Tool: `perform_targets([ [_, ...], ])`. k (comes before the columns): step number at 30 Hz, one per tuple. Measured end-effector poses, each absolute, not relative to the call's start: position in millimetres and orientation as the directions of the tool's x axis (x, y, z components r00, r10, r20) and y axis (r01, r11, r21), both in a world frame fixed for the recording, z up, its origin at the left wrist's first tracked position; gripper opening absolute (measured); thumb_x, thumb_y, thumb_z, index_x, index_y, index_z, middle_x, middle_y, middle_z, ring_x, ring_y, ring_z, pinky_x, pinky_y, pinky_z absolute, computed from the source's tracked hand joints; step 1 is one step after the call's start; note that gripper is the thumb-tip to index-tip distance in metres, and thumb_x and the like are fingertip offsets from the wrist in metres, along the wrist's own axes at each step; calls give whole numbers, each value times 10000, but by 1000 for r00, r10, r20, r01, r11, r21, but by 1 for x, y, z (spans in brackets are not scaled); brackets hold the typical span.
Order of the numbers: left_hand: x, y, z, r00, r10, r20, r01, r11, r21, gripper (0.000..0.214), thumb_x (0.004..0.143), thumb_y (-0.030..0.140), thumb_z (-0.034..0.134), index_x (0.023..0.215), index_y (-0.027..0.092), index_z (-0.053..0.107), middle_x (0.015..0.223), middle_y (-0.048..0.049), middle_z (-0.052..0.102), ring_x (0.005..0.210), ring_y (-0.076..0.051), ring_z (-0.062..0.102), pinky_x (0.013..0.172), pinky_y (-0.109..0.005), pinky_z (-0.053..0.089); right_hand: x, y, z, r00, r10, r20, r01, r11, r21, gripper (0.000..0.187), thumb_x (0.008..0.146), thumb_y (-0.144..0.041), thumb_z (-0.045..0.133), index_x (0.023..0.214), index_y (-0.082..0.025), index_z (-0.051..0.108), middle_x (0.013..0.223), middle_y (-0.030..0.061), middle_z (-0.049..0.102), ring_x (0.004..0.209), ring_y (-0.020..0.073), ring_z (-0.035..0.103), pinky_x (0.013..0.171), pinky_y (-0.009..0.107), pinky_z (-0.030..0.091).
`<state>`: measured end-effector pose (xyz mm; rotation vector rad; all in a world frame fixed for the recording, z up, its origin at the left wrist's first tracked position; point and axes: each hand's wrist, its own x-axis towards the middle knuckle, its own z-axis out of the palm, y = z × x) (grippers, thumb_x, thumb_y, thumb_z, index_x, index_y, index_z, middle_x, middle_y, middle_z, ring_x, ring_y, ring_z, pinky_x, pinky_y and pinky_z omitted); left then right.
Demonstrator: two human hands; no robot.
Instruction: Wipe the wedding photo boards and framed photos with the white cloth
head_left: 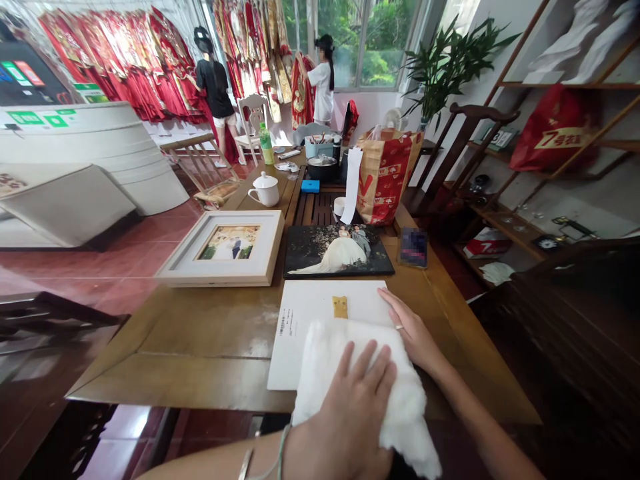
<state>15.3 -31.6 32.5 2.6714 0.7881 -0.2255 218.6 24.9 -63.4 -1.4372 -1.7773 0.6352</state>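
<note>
My left hand [353, 413] lies flat, fingers stretched out, on a white fluffy cloth [350, 373] at the near edge of the wooden table [210, 333]. My right hand [413, 330] rests open beside the cloth's right edge, fingers flat on a white board [310, 313] that lies under the cloth. A small yellow tag [340, 307] sits on the board just beyond the cloth. Past the board lie a dark wedding photo panel [337, 250] and, to its left, a white framed photo [223, 247].
A phone [413, 247] lies right of the panel. A red shopping bag [385, 175], a white teapot [265, 189], a green bottle [265, 144] and a tea tray [320, 200] stand farther back. Two people stand by racks of red garments. Shelves and a wooden chair [460, 147] are on the right.
</note>
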Motion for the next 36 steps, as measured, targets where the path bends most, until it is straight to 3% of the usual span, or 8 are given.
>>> perform_targets([
  [6, 39, 28, 27, 702, 688, -186, 712, -689, 138, 758, 830, 416, 524, 1447, 52, 277, 1549, -164, 166, 1423, -333, 122, 1138, -528, 156, 223, 27, -70, -104, 951, 290, 543, 298, -785, 520, 894, -287, 449, 1411, -241, 418, 1463, 85, 443, 1341, 257, 423, 1109, 469, 351],
  [10, 49, 56, 24, 622, 769, -144, 782, -619, 71, 751, 831, 362, 522, 1446, 19, 261, 1537, -203, 182, 1413, -359, 148, 1122, -545, 172, 224, 29, -73, -110, 949, 295, 546, 305, -780, 582, 862, -189, 462, 1434, -263, 379, 1470, 53, 432, 1334, 260, 432, 1096, 474, 366],
  [17, 39, 14, 22, 708, 680, -189, 699, -712, 58, 841, 810, 440, 559, 1454, 6, 237, 1544, -194, 133, 1422, -367, 83, 1131, -559, 145, 222, 27, -68, -96, 959, 266, 529, 275, -803, 529, 902, -255, 432, 1428, -284, 387, 1485, 19, 399, 1356, 237, 391, 1122, 457, 334],
  [23, 26, -35, 37, 808, 496, -317, 571, -792, 217, 853, 817, 465, 559, 1469, 35, 216, 1543, -174, 91, 1426, -356, 33, 1148, -547, 135, 220, 27, -62, -43, 981, 189, 495, 185, -849, 449, 959, -368, 357, 1388, -277, 455, 1468, 15, 424, 1369, 218, 365, 1142, 454, 297],
  [29, 36, -7, 35, 758, 601, -252, 649, -733, 204, 801, 838, 445, 519, 1459, 25, 236, 1551, -170, 114, 1428, -348, 48, 1149, -532, 118, 223, 28, -66, -39, 983, 182, 458, 179, -871, 501, 915, -401, 424, 1385, -234, 466, 1453, 61, 445, 1327, 249, 434, 1105, 438, 358],
  [36, 52, 56, 16, 682, 723, -109, 731, -674, 110, 711, 826, 375, 496, 1432, 53, 308, 1531, -171, 239, 1408, -341, 174, 1123, -520, 179, 223, 30, -66, -62, 957, 283, 537, 271, -799, 553, 835, -201, 460, 1386, -242, 460, 1328, 72, 591, 1205, 290, 568, 959, 424, 499],
])
